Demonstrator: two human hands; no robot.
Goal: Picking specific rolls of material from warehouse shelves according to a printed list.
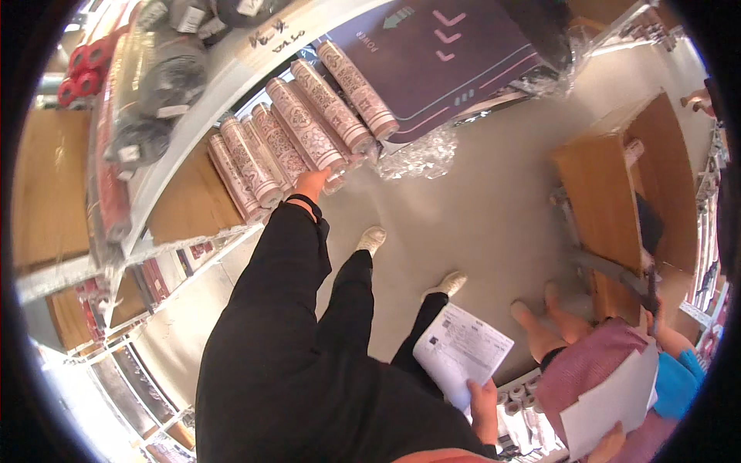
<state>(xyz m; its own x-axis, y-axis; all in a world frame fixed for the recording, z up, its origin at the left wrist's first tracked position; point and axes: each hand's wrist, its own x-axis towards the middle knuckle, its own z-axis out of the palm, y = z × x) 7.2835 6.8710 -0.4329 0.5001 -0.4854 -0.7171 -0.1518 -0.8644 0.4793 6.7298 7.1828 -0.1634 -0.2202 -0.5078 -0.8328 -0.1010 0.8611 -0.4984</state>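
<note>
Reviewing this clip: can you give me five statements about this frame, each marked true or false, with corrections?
1. The left hand is at the near ends of the patterned rolls. True.
2. The right hand holds a patterned roll. False: it holds printed paper.
3. Crumpled clear plastic shows beside the dark panel. True.
4. The co-worker holds no paper. False: a white sheet is in one hand.
5. The camera wearer's shoes are black. False: they are light-coloured.

Stockroom, shelves (212, 104) of patterned rolls (299, 123)
</note>
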